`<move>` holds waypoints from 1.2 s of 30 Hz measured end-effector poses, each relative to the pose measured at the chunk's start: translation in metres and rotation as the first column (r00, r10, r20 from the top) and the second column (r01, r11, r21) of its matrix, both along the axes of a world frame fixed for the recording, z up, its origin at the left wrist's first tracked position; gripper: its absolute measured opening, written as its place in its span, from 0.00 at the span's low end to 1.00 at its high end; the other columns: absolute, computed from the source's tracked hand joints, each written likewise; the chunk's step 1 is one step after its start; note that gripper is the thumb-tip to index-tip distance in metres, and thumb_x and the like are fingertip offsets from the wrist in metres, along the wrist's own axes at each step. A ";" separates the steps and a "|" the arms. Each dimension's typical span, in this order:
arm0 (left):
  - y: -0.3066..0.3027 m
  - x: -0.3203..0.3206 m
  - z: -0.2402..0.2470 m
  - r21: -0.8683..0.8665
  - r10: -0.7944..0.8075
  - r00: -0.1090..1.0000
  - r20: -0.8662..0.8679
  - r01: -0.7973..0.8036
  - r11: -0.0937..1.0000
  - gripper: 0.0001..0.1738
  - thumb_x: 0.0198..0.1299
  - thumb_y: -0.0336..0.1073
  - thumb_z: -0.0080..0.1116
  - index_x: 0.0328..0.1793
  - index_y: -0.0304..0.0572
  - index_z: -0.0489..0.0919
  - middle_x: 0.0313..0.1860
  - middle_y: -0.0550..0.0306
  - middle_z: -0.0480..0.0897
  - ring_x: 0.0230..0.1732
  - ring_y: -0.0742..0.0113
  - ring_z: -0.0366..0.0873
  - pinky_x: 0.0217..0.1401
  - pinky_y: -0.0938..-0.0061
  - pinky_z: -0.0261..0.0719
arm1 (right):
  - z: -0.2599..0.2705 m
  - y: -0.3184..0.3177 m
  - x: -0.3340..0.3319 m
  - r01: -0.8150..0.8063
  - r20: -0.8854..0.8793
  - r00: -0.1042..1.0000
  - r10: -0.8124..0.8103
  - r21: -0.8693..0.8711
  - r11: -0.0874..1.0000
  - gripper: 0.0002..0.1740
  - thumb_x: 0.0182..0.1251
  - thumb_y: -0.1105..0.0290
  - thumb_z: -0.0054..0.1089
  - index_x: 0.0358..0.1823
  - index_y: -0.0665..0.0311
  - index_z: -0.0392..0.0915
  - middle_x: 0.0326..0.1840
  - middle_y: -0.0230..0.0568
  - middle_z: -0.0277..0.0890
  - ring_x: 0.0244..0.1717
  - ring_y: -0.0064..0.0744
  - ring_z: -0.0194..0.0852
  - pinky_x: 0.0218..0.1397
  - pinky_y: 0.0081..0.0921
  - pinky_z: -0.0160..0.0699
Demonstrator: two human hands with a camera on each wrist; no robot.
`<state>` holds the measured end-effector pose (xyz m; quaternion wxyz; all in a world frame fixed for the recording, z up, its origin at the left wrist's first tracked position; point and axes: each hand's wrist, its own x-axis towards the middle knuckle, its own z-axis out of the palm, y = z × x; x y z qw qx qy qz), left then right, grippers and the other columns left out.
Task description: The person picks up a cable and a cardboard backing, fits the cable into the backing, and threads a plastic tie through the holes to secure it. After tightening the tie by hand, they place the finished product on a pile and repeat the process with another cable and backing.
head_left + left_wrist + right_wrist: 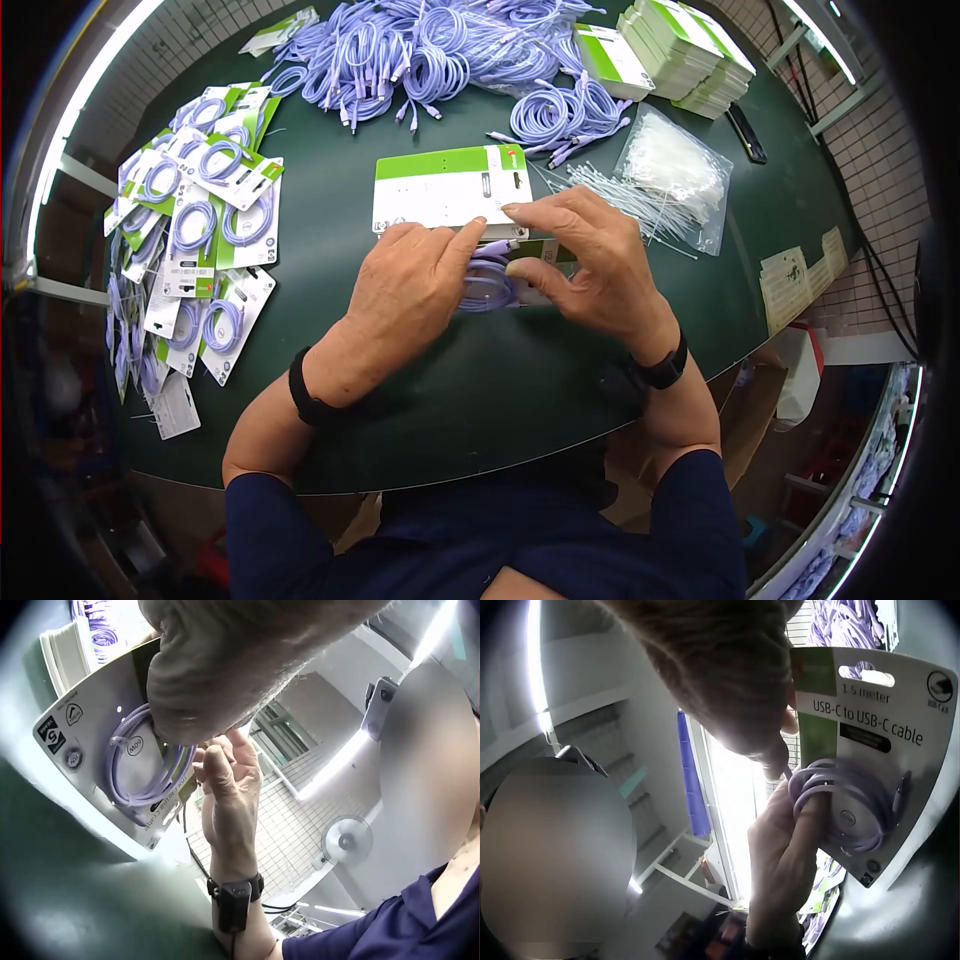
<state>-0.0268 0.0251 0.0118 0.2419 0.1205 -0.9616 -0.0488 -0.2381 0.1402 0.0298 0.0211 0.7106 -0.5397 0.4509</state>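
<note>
A white and green card (pixel 877 697) carries a coiled lilac cable (pixel 847 769), which also shows as a coil (pixel 487 287) in the head view. My left hand (pixel 410 280) grips the card, its thumb lying across the coil in the right wrist view. At the card's other side is my right hand (pixel 600 260), thumb and fingers curled about the edge; its exact contact is partly hidden. Just beyond both hands lies a stack of similar cards (pixel 430 190), the left index fingertip near its close edge.
Carded cables (pixel 195 230) lie heaped at the left. Loose lilac cables (pixel 440 60) cover the far side, with stacked cards (pixel 680 50) at the far right. White ties (pixel 640 205), a clear bag (pixel 680 165) and a dark phone-like object (pixel 747 134) lie right of the stack.
</note>
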 end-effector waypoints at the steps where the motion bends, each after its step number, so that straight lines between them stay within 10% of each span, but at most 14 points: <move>1: 0.000 0.000 -0.002 -0.020 -0.005 1.000 0.005 0.005 1.000 0.30 0.56 0.30 0.69 0.68 0.35 0.81 0.37 0.55 0.82 0.39 0.54 0.82 0.51 0.59 0.80 | -0.001 0.000 0.001 -0.002 -0.002 1.000 0.002 0.003 1.000 0.20 0.57 0.75 0.80 0.53 0.63 0.89 0.43 0.41 0.87 0.38 0.39 0.84 0.40 0.33 0.82; 21: 0.005 0.002 -0.005 0.158 -0.053 0.977 -0.205 0.086 0.984 0.32 0.49 0.24 0.72 0.65 0.39 0.79 0.42 0.51 0.83 0.44 0.50 0.84 0.48 0.60 0.82 | -0.020 -0.003 0.002 -0.079 -0.180 0.980 0.080 0.013 0.997 0.17 0.55 0.79 0.79 0.46 0.62 0.86 0.39 0.39 0.84 0.36 0.39 0.84 0.38 0.34 0.84; 36: -0.016 0.002 -0.016 0.039 -0.215 0.913 -0.347 0.244 0.969 0.17 0.53 0.26 0.76 0.50 0.35 0.86 0.45 0.50 0.86 0.46 0.50 0.87 0.54 0.57 0.89 | -0.025 0.001 -0.005 -0.099 0.135 0.987 0.089 0.070 0.993 0.14 0.57 0.80 0.78 0.44 0.62 0.87 0.40 0.41 0.86 0.38 0.42 0.88 0.39 0.33 0.87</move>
